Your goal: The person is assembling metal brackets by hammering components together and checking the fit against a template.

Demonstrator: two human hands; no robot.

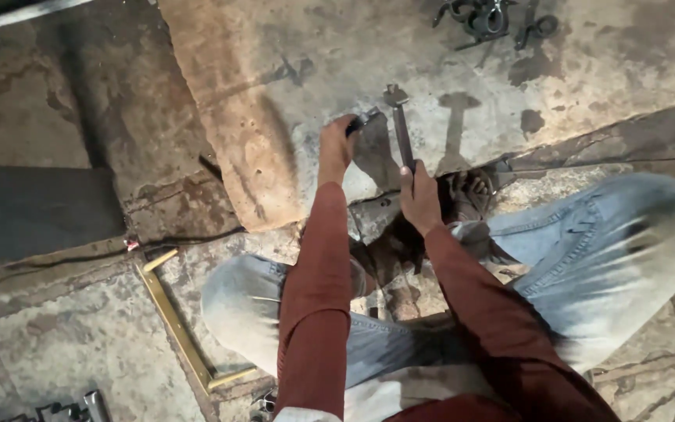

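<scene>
My left hand [335,147] grips a dark-handled tool [362,121] whose metal tip lies on a large worn metal plate [275,94]. My right hand [417,195] holds a long metal spanner [401,129] upright, its open jaw end pointing away from me over the plate. The two tools stand close together, their ends a short gap apart. Both arms wear rust-red sleeves, and my knees in pale blue jeans are spread below.
A heap of dark metal rings and hooks [487,19] lies at the plate's far edge. A yellow metal square [177,328] rests on the stone floor at left. A dark flat panel [33,211] lies further left. Small metal parts [64,408] sit at bottom left.
</scene>
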